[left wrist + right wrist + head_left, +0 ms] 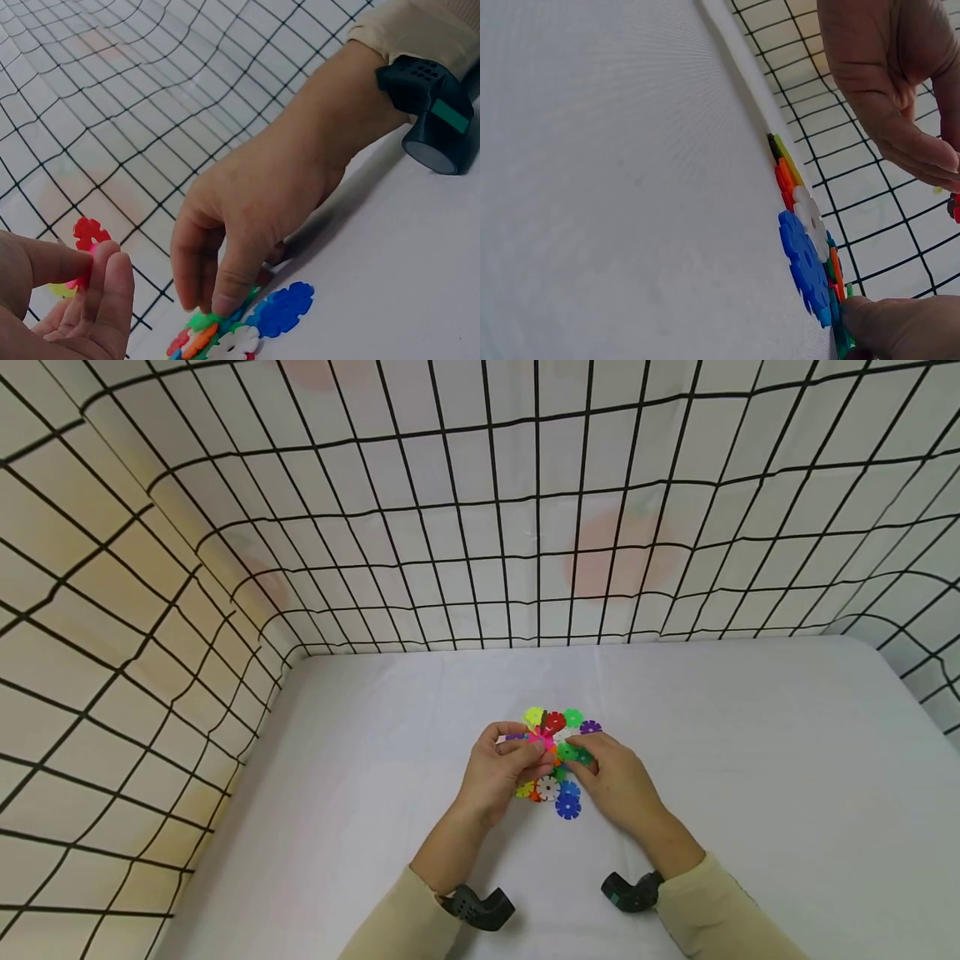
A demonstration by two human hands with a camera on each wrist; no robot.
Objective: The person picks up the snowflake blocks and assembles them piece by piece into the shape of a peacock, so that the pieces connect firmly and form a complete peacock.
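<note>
My left hand [491, 772] pinches a pink notched plastic disc [543, 741] between thumb and fingers. A red disc [91, 232] shows right above its fingertips in the left wrist view. My right hand [618, 777] pinches a green disc [567, 751] at the right of a colourful cluster of interlocking flower-shaped discs. Around the hands show a yellow disc [534, 717], a purple disc [591, 727], a white disc [548, 788] and a blue disc [567, 807]. Fingers hide the cluster's middle, so I cannot tell which discs are joined there.
A white cloth-covered table [360, 777] spreads beneath the hands. Black wire mesh [480, 518] stands along its back and sides, with pale sheeting behind. Each wrist wears a black camera device [483, 910] over a beige sleeve [408, 918].
</note>
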